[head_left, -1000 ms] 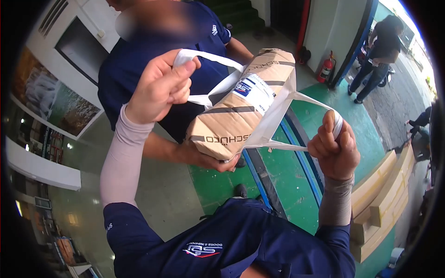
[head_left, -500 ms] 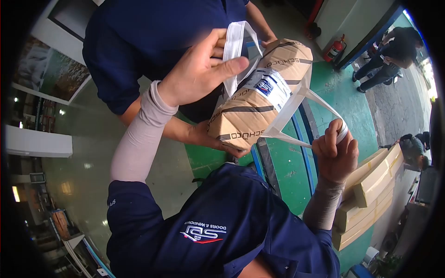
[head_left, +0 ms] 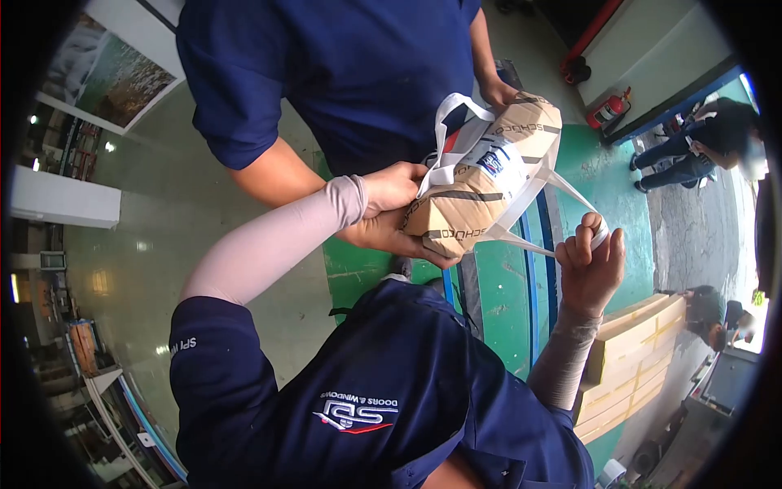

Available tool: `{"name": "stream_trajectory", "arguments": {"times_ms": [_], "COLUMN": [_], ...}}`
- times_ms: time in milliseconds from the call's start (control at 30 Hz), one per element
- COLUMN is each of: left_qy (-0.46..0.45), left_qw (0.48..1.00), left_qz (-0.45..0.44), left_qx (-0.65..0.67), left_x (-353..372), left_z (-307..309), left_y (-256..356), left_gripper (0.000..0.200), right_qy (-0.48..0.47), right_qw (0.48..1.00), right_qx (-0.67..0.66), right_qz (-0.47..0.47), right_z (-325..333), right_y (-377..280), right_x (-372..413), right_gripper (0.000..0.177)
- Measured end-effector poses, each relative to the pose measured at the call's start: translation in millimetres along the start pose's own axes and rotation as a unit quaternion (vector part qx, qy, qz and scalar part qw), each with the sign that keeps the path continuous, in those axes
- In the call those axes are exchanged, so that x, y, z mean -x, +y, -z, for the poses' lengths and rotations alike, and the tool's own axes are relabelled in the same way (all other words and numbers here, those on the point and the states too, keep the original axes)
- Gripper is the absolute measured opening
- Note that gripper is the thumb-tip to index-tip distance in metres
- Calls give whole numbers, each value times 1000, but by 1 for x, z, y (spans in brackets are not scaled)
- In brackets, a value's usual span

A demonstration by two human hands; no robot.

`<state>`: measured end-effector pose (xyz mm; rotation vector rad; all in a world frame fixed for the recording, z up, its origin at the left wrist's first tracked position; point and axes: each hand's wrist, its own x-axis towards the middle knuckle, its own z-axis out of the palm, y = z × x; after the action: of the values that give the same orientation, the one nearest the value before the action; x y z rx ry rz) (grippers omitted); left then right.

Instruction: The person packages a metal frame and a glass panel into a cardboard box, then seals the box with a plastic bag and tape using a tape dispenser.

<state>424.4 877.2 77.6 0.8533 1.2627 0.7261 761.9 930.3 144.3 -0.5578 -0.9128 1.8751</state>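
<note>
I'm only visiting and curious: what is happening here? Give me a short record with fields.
left hand: closed at the near end of the paper-wrapped parcel, seemingly pinching the white strap
right hand: grips the strap's other end, taut and wound round the fingers
co-worker's hand: under the parcel, bearing it
parcel: brown paper, dark printed lettering, white label
strap: looped round the parcel
background: fire extinguisher; stacked beige bundles
</note>
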Motion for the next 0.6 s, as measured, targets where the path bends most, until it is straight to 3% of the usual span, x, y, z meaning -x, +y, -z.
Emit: {"name": "stream_trajectory", "arguments": {"times_ms": [133, 200, 267, 333, 367, 433, 467, 533, 600], "left_qy": [9, 42, 53, 69, 94, 136, 139, 172, 171], "left_qw": [998, 998, 997, 995, 990, 985, 985, 978, 974], "left_qz": [-57, -40, -45, -54, -79, -90, -88, -79, -109], "left_qx": [26, 7, -19, -44, -72, -54, -55, 85, 99], "left_x": [0, 5, 5, 1, -3, -1, 0, 8, 17], "left_z": [-2, -7, -12, -13, -11, -14, -17, -18, -22], "left_y": [2, 11, 14, 9, 2, -4, -6, -1, 0], "left_gripper": [25, 25, 27, 30, 28, 27, 27, 26, 24], "right_qy": [89, 87, 155, 95, 78, 116, 168, 169, 177], "right_qw": [995, 987, 967, 981, 974, 921, 868, 892, 885], "right_qx": [48, 128, 190, 161, 212, 368, 467, 419, 431], "right_qz": [-10, -50, -65, -58, 17, 60, 31, 20, 13], "right_z": [-3, -4, -25, -41, -54, -84, -92, -90, -100], "right_y": [9, 16, 41, 85, 114, 136, 137, 133, 125], "right_x": [7, 8, 11, 4, -7, -21, -23, -25, -25], "right_gripper": [62, 88, 104, 119, 124, 135, 139, 138, 134]}}
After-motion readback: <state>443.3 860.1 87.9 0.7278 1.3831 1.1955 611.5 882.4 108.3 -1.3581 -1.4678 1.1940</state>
